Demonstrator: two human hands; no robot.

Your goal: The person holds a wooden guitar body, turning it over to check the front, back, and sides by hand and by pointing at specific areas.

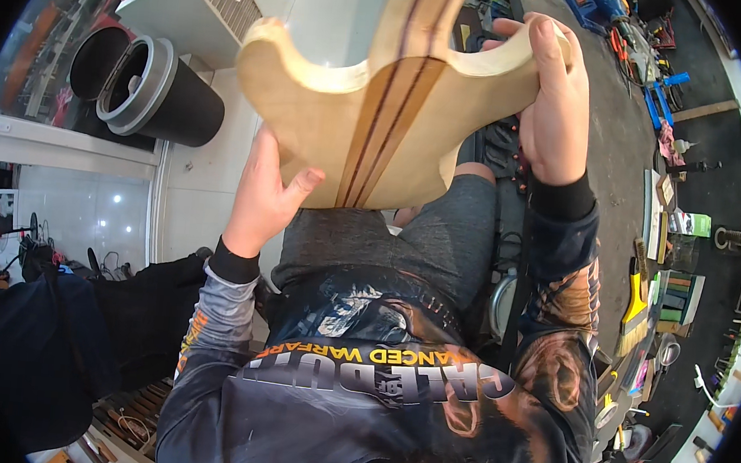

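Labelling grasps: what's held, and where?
A bare-wood guitar body, held in both hands: left hand at its left edge, right hand gripping its right horn.

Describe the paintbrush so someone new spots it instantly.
Start at the dark workbench along the person's right side, past the right hand gripping the wooden guitar body. Follow it down the picture; the paintbrush is just right of the right sleeve. Its yellow handle and pale bristles set it apart from the stacked blocks beside it.
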